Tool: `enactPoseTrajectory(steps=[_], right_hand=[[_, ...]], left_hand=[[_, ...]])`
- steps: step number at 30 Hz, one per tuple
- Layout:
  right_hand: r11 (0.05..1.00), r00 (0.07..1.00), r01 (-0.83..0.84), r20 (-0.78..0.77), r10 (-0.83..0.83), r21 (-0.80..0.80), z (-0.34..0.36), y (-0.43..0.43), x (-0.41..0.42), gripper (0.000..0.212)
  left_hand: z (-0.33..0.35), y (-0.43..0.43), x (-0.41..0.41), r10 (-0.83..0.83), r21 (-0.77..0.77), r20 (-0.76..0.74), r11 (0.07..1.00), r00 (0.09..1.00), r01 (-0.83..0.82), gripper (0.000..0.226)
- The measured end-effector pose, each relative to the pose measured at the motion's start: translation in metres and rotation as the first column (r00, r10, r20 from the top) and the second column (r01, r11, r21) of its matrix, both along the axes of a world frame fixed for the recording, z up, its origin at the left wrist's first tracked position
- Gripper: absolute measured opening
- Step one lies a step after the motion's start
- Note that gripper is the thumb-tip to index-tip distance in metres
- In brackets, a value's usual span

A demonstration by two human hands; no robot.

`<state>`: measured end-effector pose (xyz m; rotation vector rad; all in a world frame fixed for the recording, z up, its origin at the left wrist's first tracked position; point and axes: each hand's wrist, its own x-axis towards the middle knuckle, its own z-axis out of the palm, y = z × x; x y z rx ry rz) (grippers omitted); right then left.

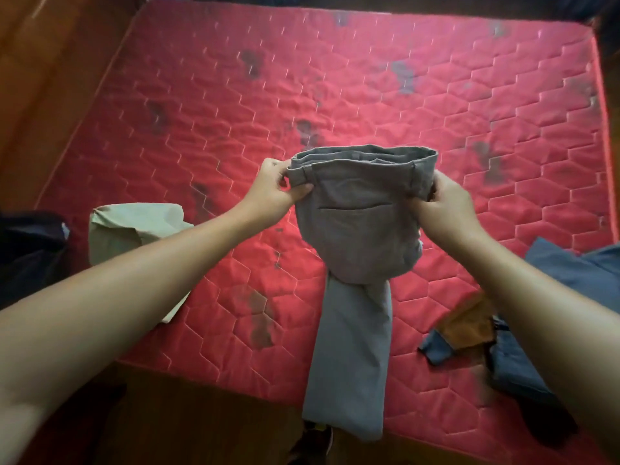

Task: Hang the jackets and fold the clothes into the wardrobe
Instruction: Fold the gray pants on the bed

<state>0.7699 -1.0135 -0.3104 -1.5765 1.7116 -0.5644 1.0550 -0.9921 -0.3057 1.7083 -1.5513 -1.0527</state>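
Red quilted mattress [369, 78] with dark stains fills the view. At 9 o'clock a beige garment [134, 229] lies on it. At the centre the left hand [275, 189] pinches one end of the waistband of the grey trousers [359, 236] and the right hand [443, 209] grips the other end. The hands are apart, and the legs hang toward 6 o'clock. At 4 o'clock lie blue clothes [570, 266].

trousers [355, 236] above mattress [369, 78] centre | shirt [134, 236] left | clothes pile [553, 280] right
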Motion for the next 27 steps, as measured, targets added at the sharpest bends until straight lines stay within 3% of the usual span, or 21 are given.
enactPoseTrajectory(steps=[4,6,8,10,12,14,17,19,23,27], right_hand=[[1.000,0.974,0.005,-0.225,0.001,0.023,-0.040,-0.013,-0.001,0.014],[0.998,0.976,0.017,-0.217,-0.005,0.053,-0.047,-0.022,0.000,0.016],[0.997,0.988,0.057,-0.150,-0.048,0.060,-0.061,-0.043,0.001,0.019],[0.989,0.989,0.133,0.054,-0.137,0.068,-0.069,-0.067,0.005,0.033],[0.971,0.922,0.211,0.308,-0.236,0.112,-0.077,-0.088,0.010,0.065],[0.967,0.905,0.210,0.346,-0.249,0.148,-0.091,-0.091,0.011,0.081],[0.955,0.968,0.154,0.155,-0.197,0.252,-0.144,-0.036,0.002,0.067],[0.901,0.975,0.157,0.079,-0.206,0.405,-0.186,0.023,-0.006,0.060],[0.772,0.989,0.110,0.011,-0.150,0.627,-0.236,0.138,-0.018,0.052],[0.663,0.965,0.171,0.012,-0.262,0.729,-0.261,0.204,-0.026,0.050]], left_hand=[[-0.035,-0.022,-0.002,-0.009,0.104,-0.129,0.994,0.992,0.023,0.035],[-0.044,-0.032,-0.005,-0.005,0.131,-0.113,0.991,0.994,0.020,0.030],[-0.054,-0.053,-0.008,0.011,0.167,-0.155,0.986,0.988,0.015,0.023],[-0.064,-0.085,-0.009,0.092,0.151,-0.235,0.987,0.968,-0.058,0.028],[-0.071,-0.116,-0.007,0.195,0.159,-0.328,0.976,0.924,-0.149,0.052],[-0.087,-0.123,-0.006,0.218,0.202,-0.282,0.965,0.934,-0.165,0.069],[-0.144,-0.061,-0.012,0.145,0.326,-0.042,0.937,0.988,-0.124,0.062],[-0.192,0.010,-0.015,0.113,0.472,0.036,0.874,0.993,-0.116,0.057],[-0.258,0.142,-0.028,0.028,0.727,0.059,0.684,0.998,-0.062,0.058],[-0.292,0.229,-0.050,0.043,0.822,0.015,0.569,0.999,-0.036,0.064]])
